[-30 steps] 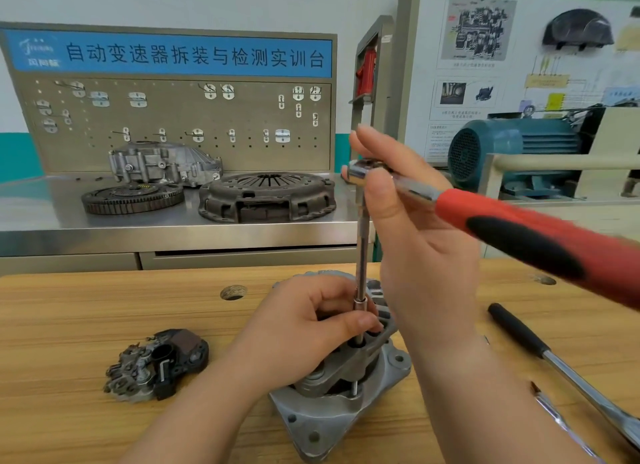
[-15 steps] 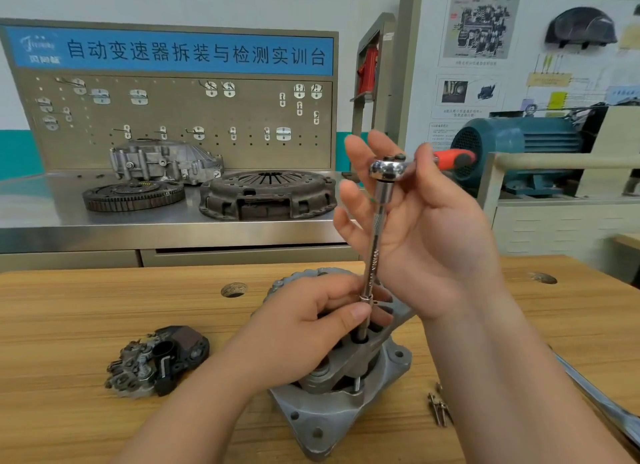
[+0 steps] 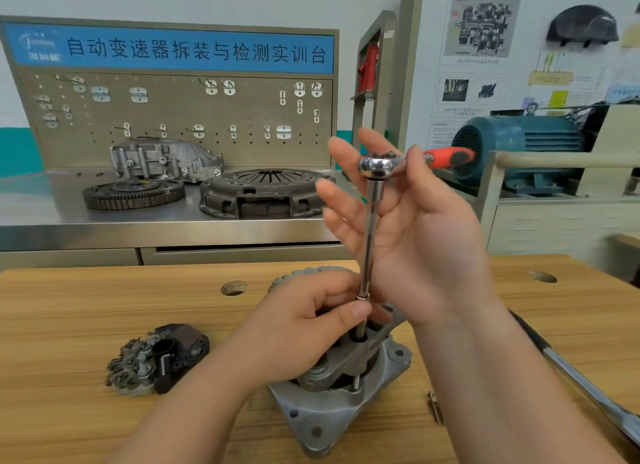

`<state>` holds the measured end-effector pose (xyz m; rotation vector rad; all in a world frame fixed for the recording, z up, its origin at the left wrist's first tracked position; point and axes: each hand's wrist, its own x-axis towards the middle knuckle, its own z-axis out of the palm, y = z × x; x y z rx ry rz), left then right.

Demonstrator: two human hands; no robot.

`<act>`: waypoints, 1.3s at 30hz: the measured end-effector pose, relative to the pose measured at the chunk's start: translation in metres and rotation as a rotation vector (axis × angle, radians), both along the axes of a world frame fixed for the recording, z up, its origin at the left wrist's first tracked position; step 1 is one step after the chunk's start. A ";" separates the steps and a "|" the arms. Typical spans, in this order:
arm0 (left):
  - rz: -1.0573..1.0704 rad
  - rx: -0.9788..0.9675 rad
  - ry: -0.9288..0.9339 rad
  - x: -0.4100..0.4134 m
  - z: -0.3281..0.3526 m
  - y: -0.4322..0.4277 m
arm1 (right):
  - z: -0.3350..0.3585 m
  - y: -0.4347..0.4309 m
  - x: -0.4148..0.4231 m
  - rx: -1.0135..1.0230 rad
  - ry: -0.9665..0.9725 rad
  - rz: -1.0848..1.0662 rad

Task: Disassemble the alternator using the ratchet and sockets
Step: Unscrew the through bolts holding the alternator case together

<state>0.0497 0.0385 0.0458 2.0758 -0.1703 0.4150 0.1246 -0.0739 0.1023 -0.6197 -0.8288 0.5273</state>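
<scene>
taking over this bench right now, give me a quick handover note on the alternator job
Left hand: grips the top of the alternator, thumb beside the foot of the extension bar.
Right hand: fingers spread, thumb hooked over the neck of the ratchet.
The ratchet sits on the upright extension bar, which runs down into the alternator on the wooden bench.
Done: a removed rectifier part lies on the bench to the left.
Left: the housing looks unsplit, so the fastener under the bar likely needs more turns. A long-handled tool lies on the right.
</scene>
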 end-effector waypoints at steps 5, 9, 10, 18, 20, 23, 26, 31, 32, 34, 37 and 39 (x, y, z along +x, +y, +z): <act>0.065 0.001 -0.001 0.002 -0.001 0.000 | -0.005 -0.002 -0.001 0.060 -0.359 -0.481; 0.040 -0.026 -0.001 0.001 0.000 0.001 | -0.011 0.004 -0.006 0.069 -0.554 -0.658; 0.028 -0.033 -0.001 0.001 0.001 0.000 | -0.008 0.005 -0.008 0.087 -0.410 -0.471; 0.071 0.023 -0.005 0.002 -0.001 0.000 | -0.004 0.001 -0.003 0.083 -0.291 -0.374; 0.076 -0.007 -0.004 0.003 -0.002 -0.002 | -0.006 0.001 -0.005 0.095 -0.468 -0.513; 0.067 -0.022 -0.016 0.001 0.000 -0.005 | -0.005 0.003 -0.004 0.097 -0.306 -0.297; 0.042 0.022 -0.024 0.000 0.001 -0.005 | -0.006 0.002 -0.001 0.075 -0.148 -0.119; 0.076 0.045 -0.027 0.001 -0.001 -0.003 | -0.005 0.001 0.000 0.068 -0.377 -0.447; 0.072 0.020 -0.024 0.001 -0.001 -0.004 | -0.005 0.002 -0.002 0.067 -0.468 -0.497; 0.071 -0.009 -0.024 0.001 0.001 -0.005 | -0.005 0.003 -0.003 0.070 -0.507 -0.461; 0.052 -0.011 -0.014 0.001 0.001 -0.004 | -0.005 0.003 -0.002 0.055 -0.275 -0.209; 0.049 -0.014 -0.005 0.000 0.001 -0.005 | -0.007 0.002 -0.001 0.020 -0.169 -0.110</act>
